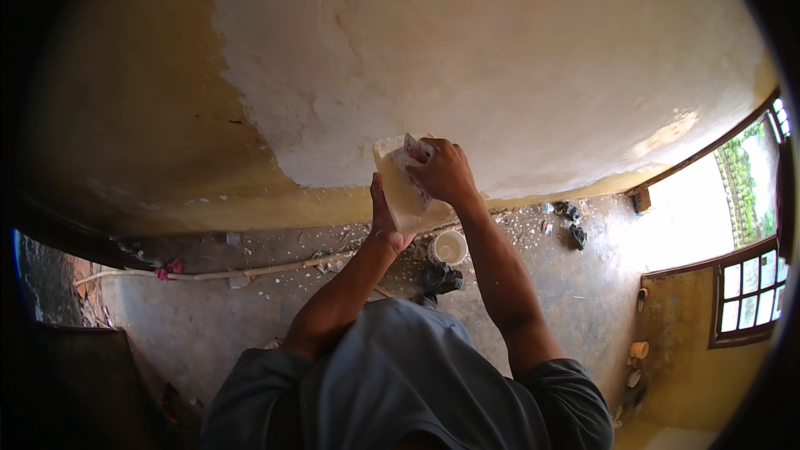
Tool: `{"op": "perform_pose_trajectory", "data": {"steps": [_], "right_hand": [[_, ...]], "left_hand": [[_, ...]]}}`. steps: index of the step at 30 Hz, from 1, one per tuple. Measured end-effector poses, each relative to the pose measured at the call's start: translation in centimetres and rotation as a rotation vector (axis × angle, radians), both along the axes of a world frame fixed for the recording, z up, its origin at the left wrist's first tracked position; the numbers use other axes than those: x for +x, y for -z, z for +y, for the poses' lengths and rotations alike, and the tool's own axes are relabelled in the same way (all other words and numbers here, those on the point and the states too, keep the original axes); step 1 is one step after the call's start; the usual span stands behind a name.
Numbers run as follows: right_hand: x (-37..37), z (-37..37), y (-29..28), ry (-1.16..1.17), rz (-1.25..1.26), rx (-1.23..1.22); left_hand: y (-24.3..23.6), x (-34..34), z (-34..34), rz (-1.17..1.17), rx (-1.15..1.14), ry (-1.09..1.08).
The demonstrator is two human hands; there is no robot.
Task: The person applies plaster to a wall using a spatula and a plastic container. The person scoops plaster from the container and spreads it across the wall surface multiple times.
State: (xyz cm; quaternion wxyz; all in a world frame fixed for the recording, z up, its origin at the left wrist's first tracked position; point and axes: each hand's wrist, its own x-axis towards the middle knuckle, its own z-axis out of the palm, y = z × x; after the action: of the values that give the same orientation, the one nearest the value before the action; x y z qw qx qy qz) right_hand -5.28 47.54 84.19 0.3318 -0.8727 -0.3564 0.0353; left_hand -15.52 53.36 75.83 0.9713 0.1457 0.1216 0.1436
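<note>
In the middle of the head view my left hand (pixel 390 221) supports a pale, flat board (pixel 397 187) from below and along its left side. My right hand (pixel 446 171) is closed on a small scraper (pixel 412 148) smeared with white putty, held against the upper right part of the board. My right fingers partly hide the scraper's shape. Both hands are in front of a yellow wall (pixel 158 117), most of which carries a wide coat of whitish filler (pixel 517 58).
Below my forearms stands a white bucket (pixel 448 247), with a crumpled black bag (pixel 439 279) beside it. A long pole (pixel 242 273) lies on the floor to the left. White flecks and dark scraps (pixel 577 236) litter the wall's foot. At right are a bright doorway (pixel 683 208) and a barred window (pixel 754 292).
</note>
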Motion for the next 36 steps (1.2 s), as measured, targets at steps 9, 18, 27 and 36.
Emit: {"op": "perform_pose_trajectory", "data": {"steps": [9, 18, 27, 36], "right_hand": [[-2.3, -0.5, -1.2, -0.008, -0.022, -0.027], [1.2, -2.2, -0.8, 0.135, -0.039, -0.008], [1.8, -1.9, 1.0, 0.099, 0.1, 0.05], [-1.0, -0.8, 1.1, 0.059, 0.125, 0.04]], "left_hand": [[0.7, 0.2, -0.1, -0.034, 0.002, -0.033], [0.5, -0.7, -0.2, -0.054, -0.032, -0.054], [0.7, -0.8, -0.1, -0.011, -0.066, -0.053], [0.8, -1.0, -0.3, -0.007, -0.035, -0.002]]}}
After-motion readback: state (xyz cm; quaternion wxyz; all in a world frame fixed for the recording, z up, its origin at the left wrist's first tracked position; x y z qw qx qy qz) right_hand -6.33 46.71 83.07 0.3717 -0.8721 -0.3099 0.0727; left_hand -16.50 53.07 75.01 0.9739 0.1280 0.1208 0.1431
